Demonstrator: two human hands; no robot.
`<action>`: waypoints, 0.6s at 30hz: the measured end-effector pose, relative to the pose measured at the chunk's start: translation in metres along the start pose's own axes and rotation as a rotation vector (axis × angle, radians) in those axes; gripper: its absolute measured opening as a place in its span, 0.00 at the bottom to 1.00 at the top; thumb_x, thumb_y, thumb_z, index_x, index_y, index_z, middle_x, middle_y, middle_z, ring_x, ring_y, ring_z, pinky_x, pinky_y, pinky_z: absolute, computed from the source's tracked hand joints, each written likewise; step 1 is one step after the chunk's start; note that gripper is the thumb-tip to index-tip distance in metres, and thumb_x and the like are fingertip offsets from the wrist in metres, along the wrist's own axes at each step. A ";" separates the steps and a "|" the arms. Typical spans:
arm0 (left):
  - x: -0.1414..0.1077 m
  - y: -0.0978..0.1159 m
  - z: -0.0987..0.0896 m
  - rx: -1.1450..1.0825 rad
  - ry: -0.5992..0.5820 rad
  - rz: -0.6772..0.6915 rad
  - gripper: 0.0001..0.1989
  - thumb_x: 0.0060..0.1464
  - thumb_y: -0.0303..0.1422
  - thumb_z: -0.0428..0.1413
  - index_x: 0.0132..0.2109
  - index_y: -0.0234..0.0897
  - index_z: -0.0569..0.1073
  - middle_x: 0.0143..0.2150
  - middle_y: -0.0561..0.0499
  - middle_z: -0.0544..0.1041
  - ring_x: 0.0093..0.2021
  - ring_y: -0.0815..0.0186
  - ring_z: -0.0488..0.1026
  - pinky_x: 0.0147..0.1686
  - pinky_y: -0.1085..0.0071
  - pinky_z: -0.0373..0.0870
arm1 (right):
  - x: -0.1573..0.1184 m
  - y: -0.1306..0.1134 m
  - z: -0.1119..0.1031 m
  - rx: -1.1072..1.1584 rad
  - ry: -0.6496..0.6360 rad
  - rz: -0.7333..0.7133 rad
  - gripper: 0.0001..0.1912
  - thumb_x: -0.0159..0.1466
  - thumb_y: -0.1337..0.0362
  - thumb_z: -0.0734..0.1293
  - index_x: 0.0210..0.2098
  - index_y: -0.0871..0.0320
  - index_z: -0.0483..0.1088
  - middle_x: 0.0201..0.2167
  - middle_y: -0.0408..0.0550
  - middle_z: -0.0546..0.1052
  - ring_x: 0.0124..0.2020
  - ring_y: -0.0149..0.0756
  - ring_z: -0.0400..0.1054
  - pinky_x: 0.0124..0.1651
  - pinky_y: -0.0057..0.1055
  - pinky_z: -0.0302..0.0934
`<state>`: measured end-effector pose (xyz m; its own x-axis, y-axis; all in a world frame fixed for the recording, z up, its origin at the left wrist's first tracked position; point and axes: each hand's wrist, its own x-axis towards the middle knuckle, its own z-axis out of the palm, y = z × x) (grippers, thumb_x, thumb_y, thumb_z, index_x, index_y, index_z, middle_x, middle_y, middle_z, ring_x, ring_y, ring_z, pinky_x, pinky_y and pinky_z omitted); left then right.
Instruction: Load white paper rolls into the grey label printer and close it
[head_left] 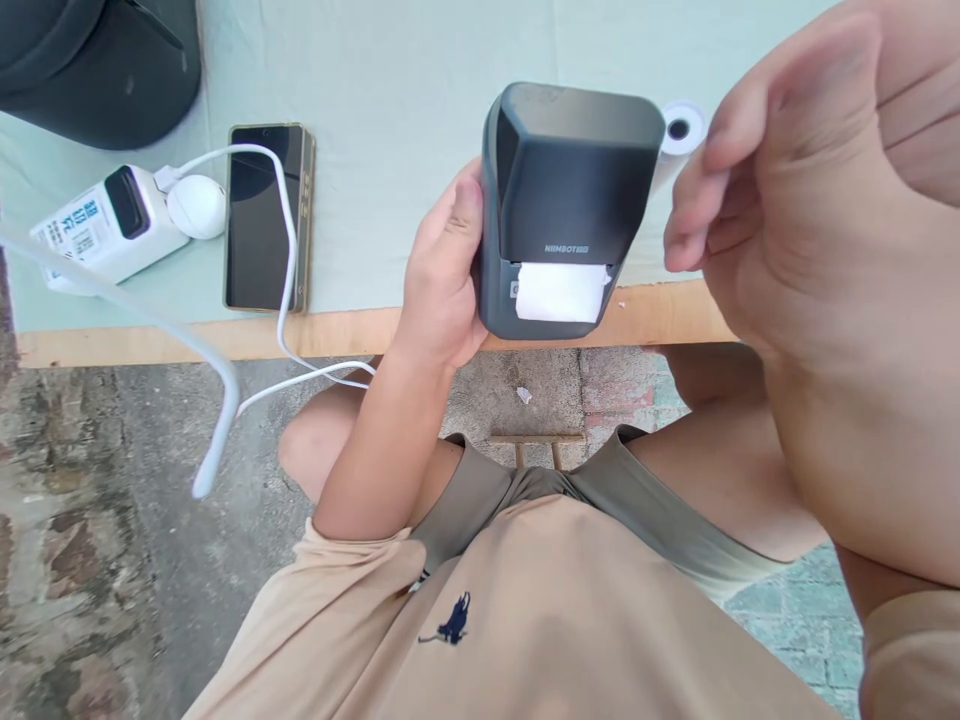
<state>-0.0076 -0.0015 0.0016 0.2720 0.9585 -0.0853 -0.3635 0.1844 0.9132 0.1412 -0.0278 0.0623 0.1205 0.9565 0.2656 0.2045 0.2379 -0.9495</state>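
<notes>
My left hand (442, 270) is wrapped round the left side of a dark grey label printer (577, 180), its thumb along the printer's edge. The printer is held above the table's front edge, its marked face towards me. From the slot below its lettering, a white paper label (562, 292) sticks out. Close to the camera on the right, my right hand (817, 190) is raised, fingers loosely bent and partly apart. I see nothing held in it. Behind the printer, near the right fingertips, a white paper roll (681, 128) with a dark core is partly hidden.
A phone (259, 220) lies on the pale green tablecloth (375, 120). Left of it are a white power bank (112, 230) and a round white plug (196, 207). A white cable (285, 240) loops over the phone and the wooden table edge (330, 330). A black bag-like object (112, 70) stands back left.
</notes>
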 end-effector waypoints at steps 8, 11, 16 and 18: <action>0.003 -0.001 0.000 -0.026 -0.043 -0.019 0.15 0.53 0.43 0.44 0.39 0.42 0.71 0.39 0.51 0.75 0.50 0.62 0.67 0.48 0.67 0.66 | -0.001 -0.011 -0.017 -0.365 -0.109 -0.074 0.14 0.58 0.59 0.57 0.23 0.62 0.65 0.21 0.42 0.66 0.27 0.21 0.65 0.31 0.21 0.59; 0.002 -0.001 0.002 -0.003 -0.016 -0.048 0.19 0.53 0.46 0.41 0.41 0.43 0.70 0.34 0.51 0.74 0.46 0.63 0.69 0.46 0.67 0.67 | -0.005 -0.009 -0.019 -0.502 -0.272 -0.198 0.14 0.61 0.68 0.50 0.30 0.61 0.65 0.22 0.42 0.68 0.26 0.17 0.64 0.30 0.18 0.57; 0.000 0.003 0.006 -0.009 0.008 -0.109 0.28 0.51 0.53 0.35 0.43 0.44 0.70 0.25 0.51 0.71 0.39 0.64 0.72 0.42 0.67 0.68 | -0.013 0.003 -0.017 -0.597 -0.343 -0.437 0.20 0.51 0.78 0.52 0.35 0.53 0.66 0.19 0.38 0.65 0.20 0.16 0.49 0.25 0.20 0.45; 0.000 0.005 0.007 -0.053 -0.027 -0.109 0.25 0.52 0.51 0.37 0.43 0.44 0.70 0.24 0.51 0.70 0.37 0.64 0.72 0.40 0.69 0.68 | -0.016 0.003 -0.019 -0.593 -0.325 -0.386 0.19 0.51 0.76 0.53 0.36 0.51 0.66 0.18 0.39 0.62 0.19 0.16 0.45 0.25 0.23 0.40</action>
<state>-0.0032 -0.0025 0.0086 0.3364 0.9260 -0.1711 -0.3769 0.2989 0.8767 0.1581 -0.0453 0.0580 -0.3374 0.8475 0.4098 0.6706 0.5219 -0.5272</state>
